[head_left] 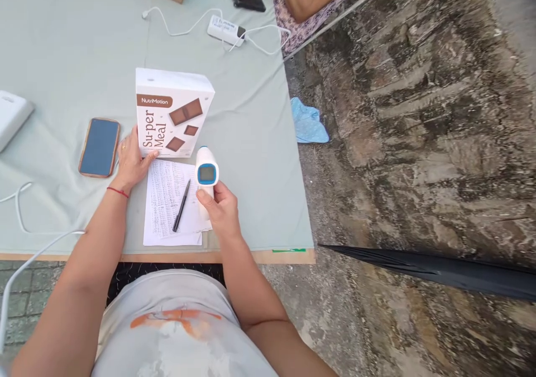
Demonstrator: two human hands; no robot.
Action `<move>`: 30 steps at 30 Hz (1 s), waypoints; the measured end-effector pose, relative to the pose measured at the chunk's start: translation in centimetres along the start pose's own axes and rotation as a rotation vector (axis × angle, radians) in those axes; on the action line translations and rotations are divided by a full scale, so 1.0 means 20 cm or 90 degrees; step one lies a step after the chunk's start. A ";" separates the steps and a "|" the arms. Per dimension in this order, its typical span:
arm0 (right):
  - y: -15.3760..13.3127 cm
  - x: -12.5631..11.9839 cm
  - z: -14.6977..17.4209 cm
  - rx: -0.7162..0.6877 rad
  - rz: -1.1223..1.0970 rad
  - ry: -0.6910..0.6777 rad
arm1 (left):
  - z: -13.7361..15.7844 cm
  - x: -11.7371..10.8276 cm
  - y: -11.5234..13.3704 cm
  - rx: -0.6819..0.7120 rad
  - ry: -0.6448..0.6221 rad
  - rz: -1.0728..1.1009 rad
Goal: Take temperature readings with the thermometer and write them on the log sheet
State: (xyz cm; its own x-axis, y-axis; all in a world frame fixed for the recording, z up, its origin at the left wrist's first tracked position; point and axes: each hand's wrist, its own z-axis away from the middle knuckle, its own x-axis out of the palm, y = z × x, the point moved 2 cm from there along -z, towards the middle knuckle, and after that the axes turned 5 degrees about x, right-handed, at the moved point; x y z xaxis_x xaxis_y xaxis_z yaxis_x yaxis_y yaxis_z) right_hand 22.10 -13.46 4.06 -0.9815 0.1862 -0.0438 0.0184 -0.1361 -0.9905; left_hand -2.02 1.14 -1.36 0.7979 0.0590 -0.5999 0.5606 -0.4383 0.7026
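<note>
Pale cloth (pixel 84 47) covers the table (pixel 268 257) beside rough stone (pixel 419 125); left grip (pixel 132 160) clasps a box (pixel 186 137), right grip (pixel 223 209) a thermometer (pixel 206 167).

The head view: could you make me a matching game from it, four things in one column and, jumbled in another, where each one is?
Things
1. NutriMotion box
2. White device with a blue-rimmed screen
3. Black pen
4. Phone with an orange-brown rim

Places
A. Lying on the written sheets
B. In the right hand
C. On the cloth, left of the left hand
D. In the left hand

Pairs: 1-D, 2-B, 3-A, 4-C
</note>
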 end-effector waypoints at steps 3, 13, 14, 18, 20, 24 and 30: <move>0.12 -0.15 -0.05 -0.020 0.168 0.126 | 0.00 0.00 0.00 0.003 -0.005 -0.002; 0.32 -0.34 -0.08 -0.162 0.572 0.267 | 0.02 0.01 0.04 -0.051 -0.067 -0.065; 0.31 -0.31 -0.07 -0.208 0.576 0.263 | 0.02 0.01 0.05 -0.068 -0.076 -0.079; 0.26 -0.12 -0.02 -0.338 0.589 0.043 | 0.03 0.00 0.09 -0.116 -0.114 -0.106; 0.26 -0.05 -0.02 -0.355 0.611 -0.059 | 0.03 -0.02 0.11 -0.124 -0.135 -0.110; 0.24 -0.01 -0.04 -0.366 0.645 -0.128 | 0.03 -0.04 0.14 -0.125 -0.179 -0.120; 0.20 -0.08 -0.06 -0.339 0.492 -0.122 | 0.03 -0.03 0.15 -0.138 -0.189 -0.131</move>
State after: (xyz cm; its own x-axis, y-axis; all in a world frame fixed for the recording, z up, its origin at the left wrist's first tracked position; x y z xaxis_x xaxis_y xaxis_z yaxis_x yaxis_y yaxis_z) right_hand 24.04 -13.20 0.04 -0.6751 0.0618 -0.7351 0.7124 0.3137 -0.6278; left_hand -0.87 -0.68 0.91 0.5832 -0.1499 -0.7984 0.7609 -0.2435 0.6015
